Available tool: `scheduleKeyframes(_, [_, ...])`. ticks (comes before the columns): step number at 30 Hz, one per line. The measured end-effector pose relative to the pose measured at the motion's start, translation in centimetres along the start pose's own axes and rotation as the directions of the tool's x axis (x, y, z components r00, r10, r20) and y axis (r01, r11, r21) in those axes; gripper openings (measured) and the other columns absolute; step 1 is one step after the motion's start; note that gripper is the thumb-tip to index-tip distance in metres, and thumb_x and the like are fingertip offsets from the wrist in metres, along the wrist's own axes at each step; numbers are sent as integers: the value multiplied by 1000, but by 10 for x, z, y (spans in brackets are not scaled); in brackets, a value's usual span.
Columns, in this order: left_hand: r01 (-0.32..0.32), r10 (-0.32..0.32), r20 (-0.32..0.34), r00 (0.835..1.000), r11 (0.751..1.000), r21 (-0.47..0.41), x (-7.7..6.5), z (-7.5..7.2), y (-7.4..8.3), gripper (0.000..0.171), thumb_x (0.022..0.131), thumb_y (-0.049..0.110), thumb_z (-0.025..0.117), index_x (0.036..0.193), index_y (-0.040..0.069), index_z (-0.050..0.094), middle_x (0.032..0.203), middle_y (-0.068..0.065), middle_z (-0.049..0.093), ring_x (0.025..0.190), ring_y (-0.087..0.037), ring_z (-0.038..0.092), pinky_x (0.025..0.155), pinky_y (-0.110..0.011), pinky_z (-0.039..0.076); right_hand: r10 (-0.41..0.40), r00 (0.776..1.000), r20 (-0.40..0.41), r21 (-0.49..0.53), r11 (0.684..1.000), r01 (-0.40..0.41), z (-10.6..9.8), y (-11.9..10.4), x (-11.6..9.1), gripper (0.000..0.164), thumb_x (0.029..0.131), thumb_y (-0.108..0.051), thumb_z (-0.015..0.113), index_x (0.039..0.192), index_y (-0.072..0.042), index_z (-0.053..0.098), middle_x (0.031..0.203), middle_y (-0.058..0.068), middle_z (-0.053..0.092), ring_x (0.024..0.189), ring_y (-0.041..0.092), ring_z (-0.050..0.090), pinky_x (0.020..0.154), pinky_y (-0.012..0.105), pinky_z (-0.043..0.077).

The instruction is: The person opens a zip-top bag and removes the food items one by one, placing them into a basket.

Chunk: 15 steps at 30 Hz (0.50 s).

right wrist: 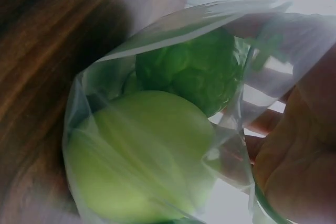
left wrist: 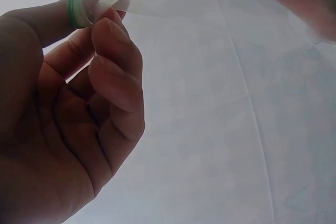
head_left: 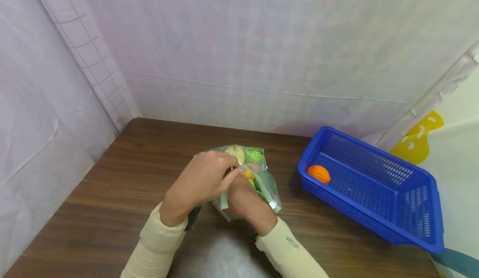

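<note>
A clear zip bag with a pale green edge lies on the table, holding a smooth pale green fruit, a bumpy green fruit and something orange-yellow. My left hand pinches the bag's rim between thumb and fingertips. Crossing under it, my right hand reaches in at the bag's mouth. In the right wrist view its fingers stretch out, spread apart, seen partly through plastic beside the bumpy fruit. Its fingertips are partly hidden, and no grip on a fruit shows.
To the right stands a blue perforated basket with an orange fruit in its left corner. The dark wooden table meets pale hanging sheets at the back and on the left. A yellow shape shows behind the basket.
</note>
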<state>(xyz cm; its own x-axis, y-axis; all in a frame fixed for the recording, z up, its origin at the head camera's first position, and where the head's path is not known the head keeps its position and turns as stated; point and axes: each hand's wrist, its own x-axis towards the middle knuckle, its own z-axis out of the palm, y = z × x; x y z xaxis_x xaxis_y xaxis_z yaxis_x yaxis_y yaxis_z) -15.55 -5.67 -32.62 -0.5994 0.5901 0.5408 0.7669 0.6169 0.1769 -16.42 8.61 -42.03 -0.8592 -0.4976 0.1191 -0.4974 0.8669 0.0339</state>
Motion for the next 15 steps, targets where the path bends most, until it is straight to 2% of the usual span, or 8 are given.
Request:
scheduleKeyframes(6, [20,-20,11,1000,1000,-18,-1,-1,-1,25,96,21,68,72,19,61,65,10,52,59,-7,47,55,-25,41,-26,1000,4,-30,999,26,-7,0,1,50,68,-18,78,113,1,65,106,9,70,91,23,65,82,33,55])
scheduleKeyframes(10, [22,-22,8,1000,1000,-19,-1,-2,-2,23,95,21,69,73,19,62,65,9,52,59,-7,46,55,-26,42,-35,998,-44,31,999,37,-12,2,0,45,66,-14,78,108,-2,66,91,5,68,78,21,64,72,33,55])
scheduleKeyframes(13, [29,-29,3,1000,999,-16,-1,-3,-2,24,94,22,70,73,18,61,65,8,51,59,-7,46,55,-27,42,-59,992,-107,109,992,71,-17,5,-2,55,64,-13,81,116,-5,65,95,2,69,77,18,62,73,32,55])
scheduleKeyframes(15, [36,-36,1,999,999,-17,-1,-4,-3,25,94,23,71,72,17,60,64,8,50,58,-8,45,55,-27,41,-76,988,-132,135,986,94,-21,7,-4,63,64,-14,83,123,-7,63,104,2,69,84,18,63,79,33,55])
